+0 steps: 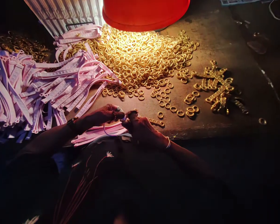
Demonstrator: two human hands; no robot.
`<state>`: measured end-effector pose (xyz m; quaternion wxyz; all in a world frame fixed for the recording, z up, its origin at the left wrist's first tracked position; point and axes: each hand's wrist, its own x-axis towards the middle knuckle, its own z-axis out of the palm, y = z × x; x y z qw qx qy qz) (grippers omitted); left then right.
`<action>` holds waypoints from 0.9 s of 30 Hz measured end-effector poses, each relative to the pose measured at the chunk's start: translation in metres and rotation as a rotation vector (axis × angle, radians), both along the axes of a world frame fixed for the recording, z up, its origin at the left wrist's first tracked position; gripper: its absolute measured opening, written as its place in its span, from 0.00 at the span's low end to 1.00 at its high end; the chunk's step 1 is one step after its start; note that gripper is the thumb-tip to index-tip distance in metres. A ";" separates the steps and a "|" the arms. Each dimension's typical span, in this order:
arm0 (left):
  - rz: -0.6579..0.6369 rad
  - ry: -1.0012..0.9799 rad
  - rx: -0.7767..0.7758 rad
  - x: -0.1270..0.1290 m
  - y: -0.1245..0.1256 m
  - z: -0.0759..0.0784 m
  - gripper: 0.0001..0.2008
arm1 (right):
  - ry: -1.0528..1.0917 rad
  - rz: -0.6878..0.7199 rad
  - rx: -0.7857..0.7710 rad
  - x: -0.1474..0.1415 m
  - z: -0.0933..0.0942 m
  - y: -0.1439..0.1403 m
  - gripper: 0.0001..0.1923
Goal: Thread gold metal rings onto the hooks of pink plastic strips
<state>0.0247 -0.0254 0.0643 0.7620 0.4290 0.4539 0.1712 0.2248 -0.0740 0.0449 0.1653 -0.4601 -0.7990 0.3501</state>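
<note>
Near the table's front edge, my left hand (107, 113) is closed in a pinch on a thin pink strap (105, 129), which loops down below the fingers. My right hand (143, 129) meets it from the right, its fingers closed around the strap's end. A pale bit of the strap shows between the two hands; the fingertips hide the rest. Just beyond the right hand lies a short gold ring-ended piece (156, 122), with a loose gold ring (161, 114) behind it. Several pink straps (95, 135) lie at the edge under my left wrist.
A big heap of gold rings (140, 59) lies under a red lamp shade (146, 14). Many pink straps (60, 84) are piled at the left. Gold ring-ended pieces (218, 90) form a small pile at the right. A ribbed, light-coloured panel (70, 14) stands at the back left.
</note>
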 end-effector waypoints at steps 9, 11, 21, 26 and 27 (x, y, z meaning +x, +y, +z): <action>0.072 -0.052 -0.014 0.008 -0.042 0.000 0.20 | 0.015 -0.126 -0.199 -0.002 -0.009 -0.031 0.23; 0.116 -0.052 0.000 0.009 -0.048 0.004 0.19 | 0.086 -0.169 -0.200 -0.003 -0.012 -0.035 0.23; 0.224 -0.052 -0.055 0.011 -0.062 0.000 0.20 | 0.286 -0.080 -0.399 -0.005 0.001 -0.026 0.21; 0.250 -0.062 -0.124 0.014 -0.062 -0.003 0.22 | 0.288 -0.010 -0.406 -0.011 -0.007 -0.019 0.15; 0.251 -0.064 -0.121 0.014 -0.061 -0.003 0.23 | 0.289 -0.020 -0.422 -0.012 -0.009 -0.018 0.14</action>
